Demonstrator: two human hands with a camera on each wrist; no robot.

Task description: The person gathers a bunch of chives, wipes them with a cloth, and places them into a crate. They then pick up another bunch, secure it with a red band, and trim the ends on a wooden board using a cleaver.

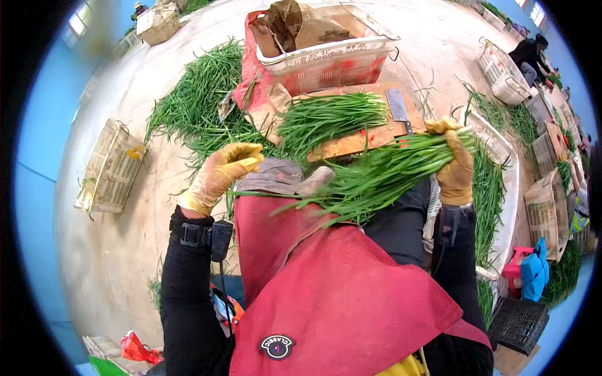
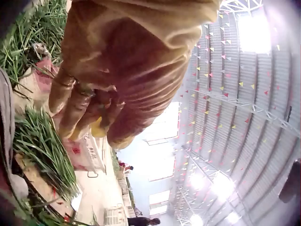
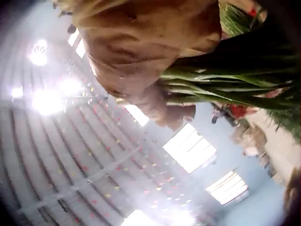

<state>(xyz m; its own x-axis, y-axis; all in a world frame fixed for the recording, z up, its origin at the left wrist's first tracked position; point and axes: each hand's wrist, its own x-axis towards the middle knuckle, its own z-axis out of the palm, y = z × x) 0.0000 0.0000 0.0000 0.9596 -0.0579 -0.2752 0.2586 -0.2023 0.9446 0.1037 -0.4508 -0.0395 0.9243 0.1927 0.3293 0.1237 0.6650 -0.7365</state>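
So the left hand [image 1: 224,174] is up over the lap holding nothing, fingers bent over toward the thumb. Right hand [image 1: 456,164] is raised off to the other side, fingers curled round the stem ends of a green bunch [image 1: 389,175] hanging above the lap.

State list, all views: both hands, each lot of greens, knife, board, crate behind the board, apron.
Left hand: empty, fingers loosely bent
Right hand: gripping a bunch
Held bunch: gripped at pale end, leaves fanned out
Board bunch: lying flat
Pile: loose, on the floor
Knife: flat on board, unheld
Board: partly covered
Crate: upright, open-topped
Apron: worn
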